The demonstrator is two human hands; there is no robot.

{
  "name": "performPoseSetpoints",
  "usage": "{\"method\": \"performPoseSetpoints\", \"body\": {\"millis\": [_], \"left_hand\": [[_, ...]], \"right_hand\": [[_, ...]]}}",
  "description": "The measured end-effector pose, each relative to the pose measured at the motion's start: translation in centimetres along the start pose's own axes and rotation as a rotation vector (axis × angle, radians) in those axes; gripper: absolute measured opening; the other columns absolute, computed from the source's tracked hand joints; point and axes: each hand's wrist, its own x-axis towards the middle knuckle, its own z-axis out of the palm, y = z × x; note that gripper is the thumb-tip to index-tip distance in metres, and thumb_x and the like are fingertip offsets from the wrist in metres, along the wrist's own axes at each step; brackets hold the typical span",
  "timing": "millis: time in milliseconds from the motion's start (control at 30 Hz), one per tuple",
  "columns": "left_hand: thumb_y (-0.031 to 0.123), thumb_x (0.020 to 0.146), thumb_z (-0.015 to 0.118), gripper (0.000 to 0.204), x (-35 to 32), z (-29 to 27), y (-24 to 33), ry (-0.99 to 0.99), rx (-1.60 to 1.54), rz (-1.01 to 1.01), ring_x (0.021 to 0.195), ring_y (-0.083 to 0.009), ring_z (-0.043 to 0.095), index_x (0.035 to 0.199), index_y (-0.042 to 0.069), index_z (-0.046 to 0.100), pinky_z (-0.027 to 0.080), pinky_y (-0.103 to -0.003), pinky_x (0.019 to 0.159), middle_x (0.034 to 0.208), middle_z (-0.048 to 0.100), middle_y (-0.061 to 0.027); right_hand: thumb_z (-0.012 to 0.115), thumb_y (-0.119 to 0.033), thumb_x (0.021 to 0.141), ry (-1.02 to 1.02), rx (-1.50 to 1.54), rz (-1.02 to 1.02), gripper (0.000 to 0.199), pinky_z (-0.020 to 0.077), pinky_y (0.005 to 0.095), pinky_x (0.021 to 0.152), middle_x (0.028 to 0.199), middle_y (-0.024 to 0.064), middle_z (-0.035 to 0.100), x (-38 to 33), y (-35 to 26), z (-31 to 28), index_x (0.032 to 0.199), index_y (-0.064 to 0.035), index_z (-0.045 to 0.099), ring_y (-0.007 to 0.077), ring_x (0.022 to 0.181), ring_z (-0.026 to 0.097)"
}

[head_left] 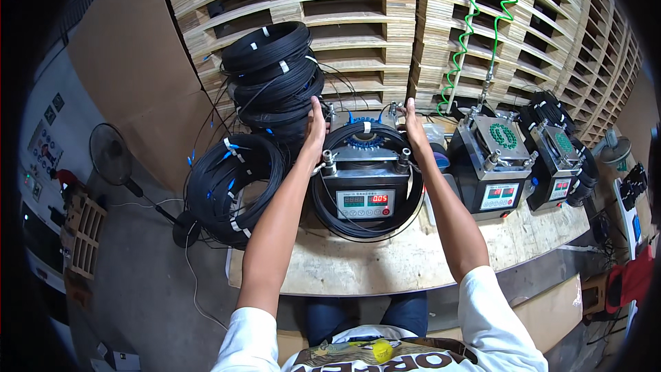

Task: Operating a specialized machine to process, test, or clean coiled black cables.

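Tall stacks of pale slatted wooden pallets [399, 34] span the top of the frame; a large flat brown board [131, 48] stands at upper left. Below the pallets, a worn, pale plywood-like worktable [358, 262] extends from the centre toward the right.

At upper centre-left rises a pile of black cable coils [275, 83] with white ties. At frame centre, a round black cable coil [368, 229] surrounds the front of a boxy black machine with metal posts [365, 182]; its upper arc crosses the machine's top, and its lower arc passes below the front. A separate black cable ring with blue-tipped ends [203, 196] sits left of centre. Two similar black machines, one larger [475, 179] and one smaller [544, 189] in the view, occupy the right; each bears a ring of green parts on top.

The left hand [316, 129] and the right hand [415, 132] flank the central coil's upper left and upper right, fingers extended upward; whether either grips the coil cannot be told. Smaller still are the white panel with a red-lit display [365, 204] and the ring of small blue fittings [365, 142].
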Motion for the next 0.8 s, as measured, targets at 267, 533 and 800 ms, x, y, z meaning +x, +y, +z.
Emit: {"method": "performPoseSetpoints", "body": {"millis": [267, 533, 800], "left_hand": [[0.087, 0.087, 0.019, 0.106, 0.8, 0.0, -0.4, 0.03, 0.066, 0.021, 0.104, -0.0269, 0.06, 0.149, 0.004, 0.041, 0.047, -0.041, 0.092, 0.122, 0.061, -0.0171], [0.083, 0.09, 0.016, 0.101, 1.4, 0.4, -0.4, 0.086, 0.215, -0.012, 0.127, -0.0349, 0.052, 0.143, 0.003, 0.049, 0.041, -0.043, 0.105, 0.139, 0.054, -0.0233], [0.09, 0.084, 0.02, 0.11, 1.9, -0.4, -1.2, 0.078, 0.194, 0.065, 0.099, -0.0232, 0.06, 0.149, 0.004, 0.04, 0.047, -0.039, 0.088, 0.111, 0.062, -0.0136]], "right_hand": [[0.024, -0.075, 0.097, 0.021, -0.074, 0.043, 0.096, 0.0477, 0.0388, 0.084, 0.13, 0.0205, 0.061, -0.3, -0.5, 0.1, 0.139, 0.0062, 0.051, 0.025, 0.081, 0.062], [0.027, -0.068, 0.1, 0.034, -0.173, 0.019, 0.085, 0.0407, 0.0389, 0.105, 0.133, 0.027, 0.059, -0.7, -1.3, -0.6, 0.137, 0.0046, 0.053, 0.0357, 0.123, 0.058], [0.029, -0.067, 0.1, -0.068, -0.101, -0.097, 0.084, 0.0263, 0.0357, 0.117, 0.152, 0.023, 0.042, -1.0, -1.1, 0.1, 0.148, 0.001, 0.041, 0.0328, 0.145, 0.036]]}}
